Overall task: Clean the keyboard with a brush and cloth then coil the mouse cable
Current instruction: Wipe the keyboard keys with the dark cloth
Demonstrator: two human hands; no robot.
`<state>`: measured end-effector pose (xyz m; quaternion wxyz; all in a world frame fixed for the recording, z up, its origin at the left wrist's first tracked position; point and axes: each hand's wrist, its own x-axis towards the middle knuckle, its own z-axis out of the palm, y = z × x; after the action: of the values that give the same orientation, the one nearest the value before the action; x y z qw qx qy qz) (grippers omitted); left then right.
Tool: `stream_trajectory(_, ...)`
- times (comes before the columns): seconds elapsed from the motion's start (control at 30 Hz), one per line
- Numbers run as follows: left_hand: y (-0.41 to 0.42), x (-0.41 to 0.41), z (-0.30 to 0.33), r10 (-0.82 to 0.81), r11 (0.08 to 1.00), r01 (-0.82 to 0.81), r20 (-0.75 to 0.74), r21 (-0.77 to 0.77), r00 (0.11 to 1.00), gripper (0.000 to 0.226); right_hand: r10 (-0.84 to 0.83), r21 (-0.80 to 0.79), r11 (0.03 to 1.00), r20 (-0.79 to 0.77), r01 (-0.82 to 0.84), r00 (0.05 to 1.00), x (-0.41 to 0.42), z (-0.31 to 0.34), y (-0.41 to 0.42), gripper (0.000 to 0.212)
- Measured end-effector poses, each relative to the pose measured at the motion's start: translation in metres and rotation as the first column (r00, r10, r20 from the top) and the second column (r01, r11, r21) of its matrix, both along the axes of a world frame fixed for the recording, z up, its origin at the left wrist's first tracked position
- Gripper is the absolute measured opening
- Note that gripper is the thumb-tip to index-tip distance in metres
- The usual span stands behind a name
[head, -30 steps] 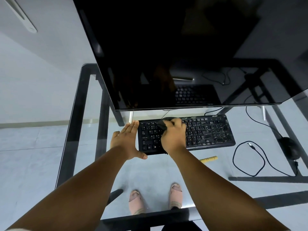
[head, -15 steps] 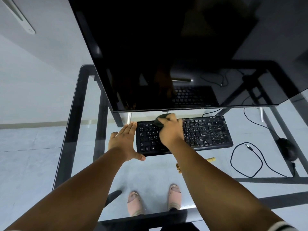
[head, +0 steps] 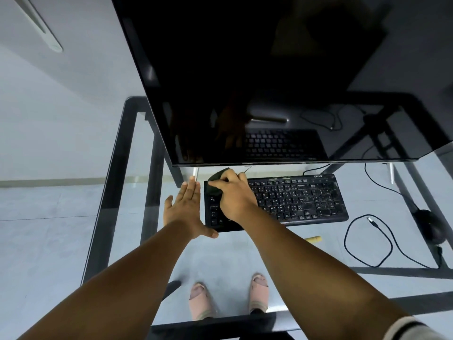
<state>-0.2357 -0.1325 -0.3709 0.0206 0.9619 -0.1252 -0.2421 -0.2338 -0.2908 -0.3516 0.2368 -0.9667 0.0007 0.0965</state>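
Right hand (head: pixel 234 197) clamps a dark cloth (head: pixel 217 182) onto the left end of the black keyboard (head: pixel 299 200); left hand (head: pixel 186 209) lies flat, fingers spread wide, just left of that, thumb touching the keyboard's near corner. Brush (head: pixel 312 239) lies on the glass desk (head: pixel 117 192) near the right forearm; mouse (head: pixel 429 225) and its loose cable (head: pixel 367 241) sit well to the right.

My keyboard (head: pixel 294 201) is black and dusty, lying flat on the glass just below the screen. A dark cloth (head: pixel 217 184) sits bunched on its upper left corner. The brush (head: pixel 313 239), pale wood, lies just below the keyboard. The mouse (head: pixel 429 225) rests far right, its black cable (head: pixel 367 241) in one loose loop, plug free.
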Motion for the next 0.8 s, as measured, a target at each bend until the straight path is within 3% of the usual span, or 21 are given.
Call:
stream_trajectory(0.1, 0.001, -0.001, -0.001, 0.030, 0.999, -0.030, -0.007, -0.017, 1.000, 0.147, 0.074, -0.025, 0.997, -0.014, -0.074, 0.997, 0.004, 0.000, -0.004, 0.065)
stream_trajectory(0.23, 0.002, -0.004, -0.002, 0.066, 0.997, -0.067, -0.006, -0.038, 0.998, 0.148, -0.120, -0.028, 0.992, 0.040, 0.121, 0.992, -0.004, -0.006, -0.014, 0.059)
stream_trajectory(0.4, 0.005, -0.008, -0.004, 0.091, 0.992, -0.089, 0.023, -0.088, 0.996, 0.145, 0.031, -0.040, 0.999, 0.037, -0.030, 0.999, -0.011, -0.007, -0.029, 0.062)
stream_trajectory(0.63, -0.001, -0.021, -0.004, -0.002, 0.956, 0.067, 0.222, -0.286, 0.975, 0.124, -0.392, -0.078, 0.911, 0.133, 0.404, 0.910, -0.030, -0.008, -0.102, 0.053)
stream_trajectory(0.8, -0.040, -0.010, 0.002, -0.068, 0.952, 0.116, 0.173, -0.284, 0.982, 0.124, -0.383, -0.119, 0.912, 0.090, 0.392, 0.919, -0.037, -0.010, -0.122, 0.052)
